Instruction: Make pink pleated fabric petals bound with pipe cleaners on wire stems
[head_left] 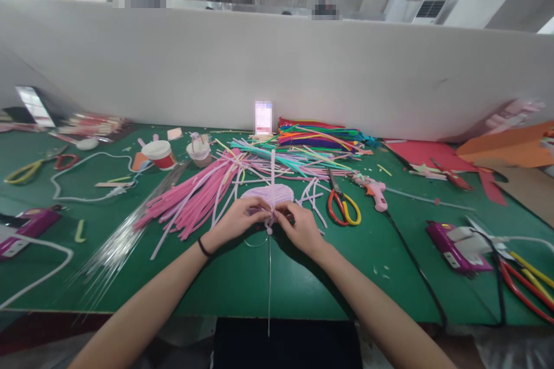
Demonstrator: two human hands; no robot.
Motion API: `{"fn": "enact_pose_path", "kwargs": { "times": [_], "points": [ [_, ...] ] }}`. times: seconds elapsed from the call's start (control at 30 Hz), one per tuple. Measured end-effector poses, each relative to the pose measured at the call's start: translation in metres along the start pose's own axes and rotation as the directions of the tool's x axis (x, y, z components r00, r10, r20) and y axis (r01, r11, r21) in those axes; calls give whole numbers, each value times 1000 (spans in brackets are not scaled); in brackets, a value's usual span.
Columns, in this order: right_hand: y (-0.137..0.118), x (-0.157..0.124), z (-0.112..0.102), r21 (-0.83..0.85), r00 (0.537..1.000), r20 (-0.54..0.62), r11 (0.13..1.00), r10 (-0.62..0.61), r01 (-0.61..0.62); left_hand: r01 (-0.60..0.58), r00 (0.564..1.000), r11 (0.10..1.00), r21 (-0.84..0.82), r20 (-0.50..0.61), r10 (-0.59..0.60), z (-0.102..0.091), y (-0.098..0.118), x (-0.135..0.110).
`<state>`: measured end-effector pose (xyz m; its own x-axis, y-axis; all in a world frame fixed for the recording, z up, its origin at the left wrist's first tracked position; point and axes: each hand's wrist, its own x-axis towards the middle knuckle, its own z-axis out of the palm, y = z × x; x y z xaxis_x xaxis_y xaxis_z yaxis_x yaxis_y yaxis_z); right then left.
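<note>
Both my hands meet at the middle of the green table (242, 282). My left hand (240, 218) and my right hand (298, 225) pinch the lower edge of a pale pink fan-shaped piece made of pipe cleaners (268, 194). A thin wire stem (269, 282) hangs from it toward me. A single pink pipe cleaner stands up from the top of the piece. Fingers of both hands are curled tight on the piece.
Pink pipe cleaners (190, 202) lie to the left, mixed colours (315, 135) behind. Red-and-yellow scissors (343, 205) and a pink glue gun (375, 191) lie right. Thin wires (116, 248), a red cup (159, 154), purple boxes (454, 245) and coloured card (433, 155) surround them.
</note>
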<state>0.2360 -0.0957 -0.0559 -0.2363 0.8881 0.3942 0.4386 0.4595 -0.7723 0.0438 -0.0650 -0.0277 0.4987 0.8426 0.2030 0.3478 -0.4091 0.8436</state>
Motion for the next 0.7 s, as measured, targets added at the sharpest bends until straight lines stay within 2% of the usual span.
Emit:
{"fn": "enact_pose_path", "kwargs": {
  "times": [0.2,0.37,0.57,0.7],
  "points": [
    [-2,-1,1,92,1000,-16,996,7,-5,31,999,999,-16,-18,-32,2,-1,0],
    [-1,0,1,70,999,-35,997,-32,34,32,999,999,-10,-30,-32,2,0,0],
    [-4,0,1,118,999,-3,993,-31,32,28,999,1000,-2,-22,-28,1,1,0],
    [-5,1,0,141,1000,19,990,-14,11,46,998,996,-76,-33,-49,3,-2,0]
  ]
}}
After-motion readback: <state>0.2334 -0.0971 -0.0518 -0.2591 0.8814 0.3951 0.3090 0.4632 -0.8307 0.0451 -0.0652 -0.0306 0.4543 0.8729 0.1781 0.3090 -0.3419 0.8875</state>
